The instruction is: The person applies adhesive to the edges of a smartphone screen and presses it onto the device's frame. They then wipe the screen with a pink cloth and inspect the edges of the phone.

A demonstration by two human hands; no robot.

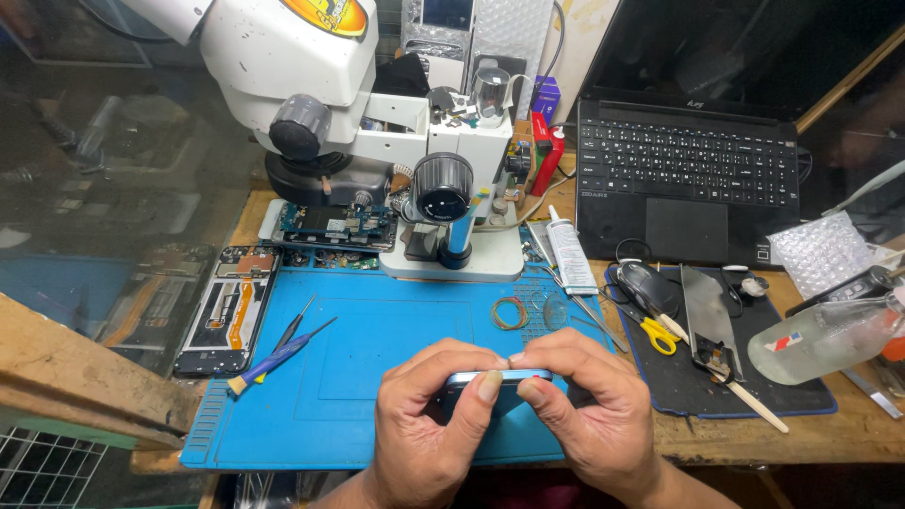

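Cluttered repair bench; blue work mat (377, 330) fills its middle. Near the mat's front edge, left hand (424, 424) and right hand (589, 415) together pinch a slim blue phone (495, 379) edge-on, thumbs meeting on top. Probably light, stiff, smooth-sided, glass fragile; best gripped along the long edges. Microscope (377, 123) at the mat's back edge; opened phone (229, 306) on its left edge.

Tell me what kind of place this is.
Probably a phone repair bench. A white stereo microscope stands over a circuit board, an opened phone lies on the blue work mat, and both hands grip a phone.
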